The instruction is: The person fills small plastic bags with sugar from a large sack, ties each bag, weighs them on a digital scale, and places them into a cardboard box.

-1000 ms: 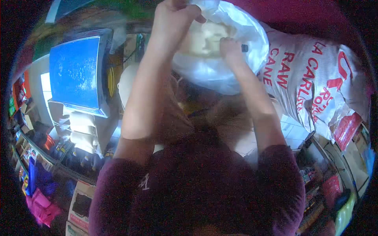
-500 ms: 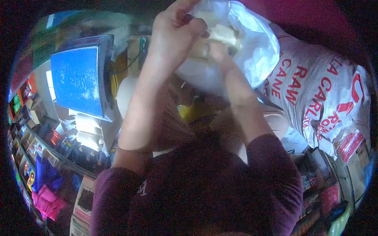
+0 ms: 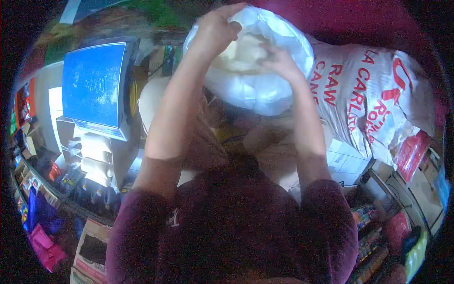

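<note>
Reached within the mouth of a white plastic bag (image 3: 260, 92) with the right hand (image 3: 281, 61), fingers loosely parted, blurred — could not tell whether closed on anything or touching the pale contents (image 3: 243, 52). Laid the left hand (image 3: 215, 33) along the rim at upper left, fingers stretched out, thumb apart; could not tell how firm a hold, if any. Had the bag open out in front of the dark shirt (image 3: 231, 217), contents inside, just beside a bulky printed sack (image 3: 350, 94) reading "RAW".

Risked, by the look of it, a collapsing rim: thin, slack film, apt to fold inward with any slip of the left hand. Risked a spill over the near edge, too, from lifting too fast or too full with the right. Looked prone to snagging the right wrist on the film — enough, perhaps, to drag the bag askew or tear it. Faced a lesser hazard at right, from bumping the sack and jolting the bag.
</note>
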